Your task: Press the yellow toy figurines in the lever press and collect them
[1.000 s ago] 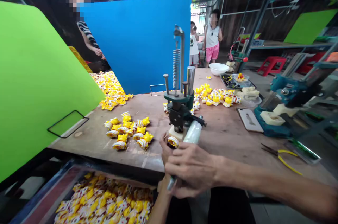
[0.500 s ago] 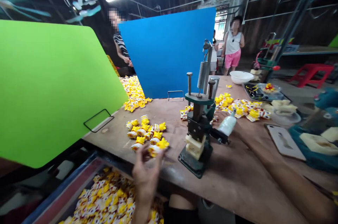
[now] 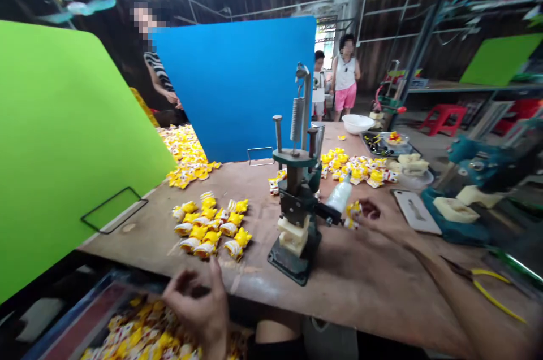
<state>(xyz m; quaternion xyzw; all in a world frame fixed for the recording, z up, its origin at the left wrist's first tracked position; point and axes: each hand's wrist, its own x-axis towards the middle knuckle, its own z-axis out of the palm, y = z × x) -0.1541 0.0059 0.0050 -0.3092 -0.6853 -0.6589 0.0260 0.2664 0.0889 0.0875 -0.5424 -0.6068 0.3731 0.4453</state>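
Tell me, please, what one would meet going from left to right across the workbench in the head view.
Pile of yellow-wrapped pieces → green hand press → single yellow-wrapped piece → right hand → white board → teal bench machine

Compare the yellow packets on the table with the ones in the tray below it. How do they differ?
The yellow packets on the table form a small loose cluster on the wooden workbench, left of the hand press. The yellow packets in the tray are a larger, tightly packed heap, lower down below the table's front edge. The left hand hides part of the tray's heap, while nothing covers the table's cluster. Both have the same yellow-and-white wrappers.
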